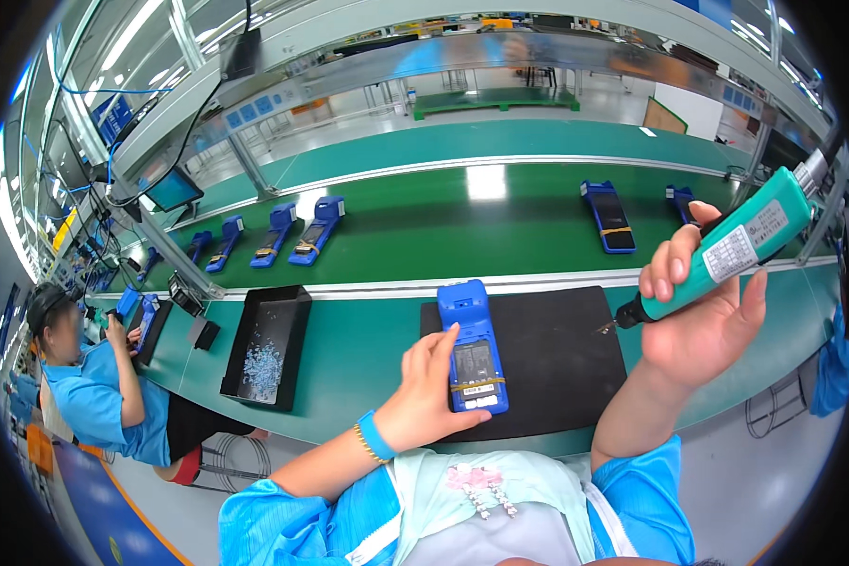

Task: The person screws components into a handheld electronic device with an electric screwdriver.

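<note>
A blue handheld payment terminal [472, 325] lies back side up on a black mat [566, 349], with a tan band around its lower part. My left hand [424, 391] grips it from the left, fingers along its side and thumb at its lower end. Raised to the right of the mat, my right hand [698, 325] is wrapped around a green electric screwdriver [722, 255]. The screwdriver's bit points left and down, apart from the terminal. Whether a screw sits on the bit's tip is too small to tell.
A black tray [297, 330] with many small bluish screws stands left of the mat. More blue terminals [318, 229] lie on the green conveyor belt [443, 236] beyond the bench edge. At the far left, another person [104, 377] works at the same bench. A metal frame post [174, 241] rises there.
</note>
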Available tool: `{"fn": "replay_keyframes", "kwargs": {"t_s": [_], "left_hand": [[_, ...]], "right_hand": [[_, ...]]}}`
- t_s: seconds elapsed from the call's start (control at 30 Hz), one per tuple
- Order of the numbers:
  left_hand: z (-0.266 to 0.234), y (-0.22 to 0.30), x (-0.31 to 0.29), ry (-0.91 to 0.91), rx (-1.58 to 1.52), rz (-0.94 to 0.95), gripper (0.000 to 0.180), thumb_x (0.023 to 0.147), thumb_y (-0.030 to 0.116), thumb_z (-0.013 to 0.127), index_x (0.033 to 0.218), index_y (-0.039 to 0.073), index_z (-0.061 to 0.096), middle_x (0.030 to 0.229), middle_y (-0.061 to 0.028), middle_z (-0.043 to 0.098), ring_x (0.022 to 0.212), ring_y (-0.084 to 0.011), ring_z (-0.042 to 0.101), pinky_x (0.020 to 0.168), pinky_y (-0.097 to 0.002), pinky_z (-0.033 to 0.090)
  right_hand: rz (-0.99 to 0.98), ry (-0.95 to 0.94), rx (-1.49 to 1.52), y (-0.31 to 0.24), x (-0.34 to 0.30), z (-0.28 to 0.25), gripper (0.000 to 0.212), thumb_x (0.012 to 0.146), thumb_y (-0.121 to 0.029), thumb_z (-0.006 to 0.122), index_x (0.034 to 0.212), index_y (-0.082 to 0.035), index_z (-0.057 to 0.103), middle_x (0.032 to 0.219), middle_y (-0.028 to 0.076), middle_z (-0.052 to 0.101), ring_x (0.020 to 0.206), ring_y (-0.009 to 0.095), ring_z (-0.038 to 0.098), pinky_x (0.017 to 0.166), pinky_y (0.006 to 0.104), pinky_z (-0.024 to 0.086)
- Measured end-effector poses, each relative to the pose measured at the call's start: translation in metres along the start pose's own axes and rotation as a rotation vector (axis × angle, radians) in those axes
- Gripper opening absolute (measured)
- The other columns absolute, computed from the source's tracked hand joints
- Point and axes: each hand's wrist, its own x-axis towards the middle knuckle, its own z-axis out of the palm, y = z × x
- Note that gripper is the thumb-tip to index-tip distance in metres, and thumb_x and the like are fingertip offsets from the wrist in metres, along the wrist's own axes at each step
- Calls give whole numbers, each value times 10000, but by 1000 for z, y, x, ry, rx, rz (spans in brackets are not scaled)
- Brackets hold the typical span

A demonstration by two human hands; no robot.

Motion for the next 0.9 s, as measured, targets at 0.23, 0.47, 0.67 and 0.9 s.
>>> {"fn": "replay_keyframes", "kwargs": {"t_s": [0.23, 0.47, 0.67, 0.9], "left_hand": [[66, -1, 14, 74, 237, 69, 1280, 603, 503, 882, 1539, 61, 128, 1532, -385, 13, 1386, -635, 45, 1060, -669, 288], [61, 14, 11, 48, 322, 12, 1211, 639, 381, 863, 1510, -11, 118, 1507, -404, 72, 1343, -605, 217, 1044, -623, 343], [42, 6, -5, 49, 398, -56, 1259, 629, 361, 881, 1504, -65, 81, 1442, -394, 240, 1255, -546, 371, 1000, -546, 419], [34, 2, -10, 46, 404, -171, 1269, 641, 388, 883, 1477, -140, 87, 1004, -277, 596, 922, -409, 590, 828, -449, 510]], "right_hand": [[-8, -5, -20, -4, -1, -7, 753, 923, -565, 472, 1280, 98, 450, 751, 88, 498, 601, 176, 490, 540, 303, 404], [-16, 0, -33, -5, -1, -11, 778, 920, -590, 456, 1274, 103, 460, 729, 92, 506, 588, 172, 495, 545, 302, 407], [-24, 32, -158, -11, 0, -12, 737, 918, -530, 462, 1273, 115, 450, 735, 87, 515, 592, 149, 498, 540, 276, 402], [18, 28, -188, -13, 3, -15, 748, 904, -527, 484, 1271, 124, 450, 744, 83, 523, 592, 143, 507, 537, 268, 407]]}}
